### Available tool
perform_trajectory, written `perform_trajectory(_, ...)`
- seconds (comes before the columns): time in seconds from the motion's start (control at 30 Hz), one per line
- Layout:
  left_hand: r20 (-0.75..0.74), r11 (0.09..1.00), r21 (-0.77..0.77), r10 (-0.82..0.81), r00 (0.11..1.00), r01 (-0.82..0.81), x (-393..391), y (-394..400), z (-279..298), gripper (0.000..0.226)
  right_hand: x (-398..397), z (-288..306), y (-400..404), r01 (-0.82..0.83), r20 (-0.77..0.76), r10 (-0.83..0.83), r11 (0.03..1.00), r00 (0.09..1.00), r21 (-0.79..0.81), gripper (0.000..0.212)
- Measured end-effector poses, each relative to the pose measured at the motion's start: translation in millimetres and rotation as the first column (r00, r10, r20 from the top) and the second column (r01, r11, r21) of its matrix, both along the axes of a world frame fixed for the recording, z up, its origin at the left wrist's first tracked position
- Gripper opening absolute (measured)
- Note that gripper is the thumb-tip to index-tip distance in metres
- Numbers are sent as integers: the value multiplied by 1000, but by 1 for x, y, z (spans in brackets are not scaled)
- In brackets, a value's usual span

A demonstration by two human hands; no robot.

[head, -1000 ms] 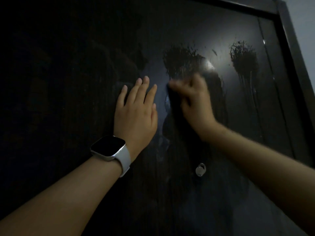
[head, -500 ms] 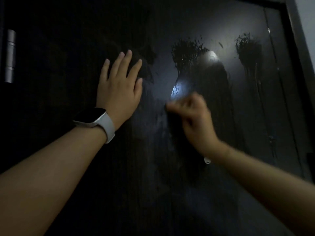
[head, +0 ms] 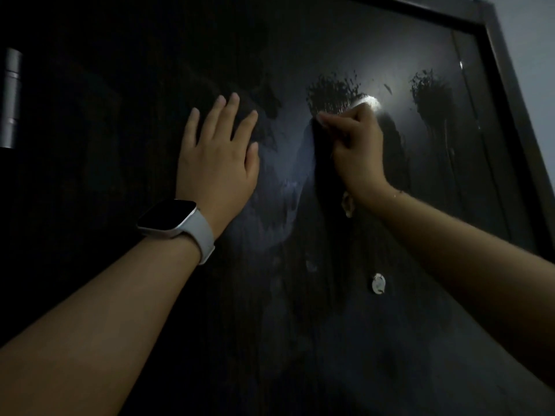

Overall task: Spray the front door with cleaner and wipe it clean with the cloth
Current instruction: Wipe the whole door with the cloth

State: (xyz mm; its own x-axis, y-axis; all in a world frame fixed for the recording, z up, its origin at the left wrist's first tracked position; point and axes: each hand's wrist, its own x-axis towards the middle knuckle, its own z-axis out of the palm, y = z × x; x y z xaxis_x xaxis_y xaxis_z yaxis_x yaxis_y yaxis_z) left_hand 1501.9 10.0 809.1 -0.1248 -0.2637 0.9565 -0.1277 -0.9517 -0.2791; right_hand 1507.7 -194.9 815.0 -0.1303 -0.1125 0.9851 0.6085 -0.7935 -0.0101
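Note:
The dark glossy front door [head: 390,340] fills the view in dim light. My left hand [head: 217,159] lies flat on it with fingers spread and straight, a white smartwatch [head: 177,225] on the wrist. My right hand [head: 356,145] grips a dark cloth [head: 322,166] and presses it against the door, just under a wet spray patch [head: 333,91]. A second spray patch [head: 428,91] with runs sits further right. The cloth hangs dark below my fist and is hard to tell from the door.
A small round metal fitting [head: 377,285] sits on the door below my right forearm. A silver hinge [head: 10,97] shows at the left edge. The door frame [head: 510,85] and a pale wall [head: 534,31] are at the upper right.
My right hand with the cloth went down the door, then came back up to the lower edge of the middle spray patch. My left hand stayed flat on the door.

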Motion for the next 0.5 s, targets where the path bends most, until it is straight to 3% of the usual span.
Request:
perform_trajectory(0.07, -2, 1000, -3, -6, 1000, 6, 0, 0, 0, 50, -6, -35, 18, -9, 54, 21, 976, 998, -218, 32)
perform_trajectory(0.1, 4, 1000, -5, -12, 1000, 12, 0, 0, 0, 50, -7, -61, 23, -18, 44, 38, 918, 998, -396, 33)
perform_trajectory(0.17, 21, 1000, -5, -27, 999, 27, 0, 0, 0, 49, -14, -100, 17, -5, -2, 5, 707, 1000, -707, 35)
perform_trajectory(0.2, 22, 999, -4, -31, 999, 32, 1, 0, 0, 49, -15, -97, 5, 13, -8, -31, 616, 999, -787, 41)
perform_trajectory(0.23, 22, 999, -6, -35, 999, 35, 1, -1, 0, 49, -12, -82, -8, 57, 20, -71, 586, 997, -809, 46)
perform_trajectory(0.3, 23, 999, -15, -39, 999, 40, 1, -1, 0, 50, -5, -37, -26, 133, 79, -108, 755, 991, -642, 46)
perform_trajectory(0.37, 23, 999, -24, -30, 999, 31, 1, -1, 0, 54, -4, 17, -32, 89, 14, -88, 960, 996, -265, 39)
perform_trajectory(0.43, 19, 999, -35, -12, 1000, 12, 0, -1, 0, 58, -1, 48, -19, 13, -44, -12, 1000, 999, 24, 35)
perform_trajectory(0.5, 14, 999, -41, 11, 1000, -10, 0, -1, 0, 60, 3, 43, 13, -23, 12, 24, 1000, 1000, -13, 36)
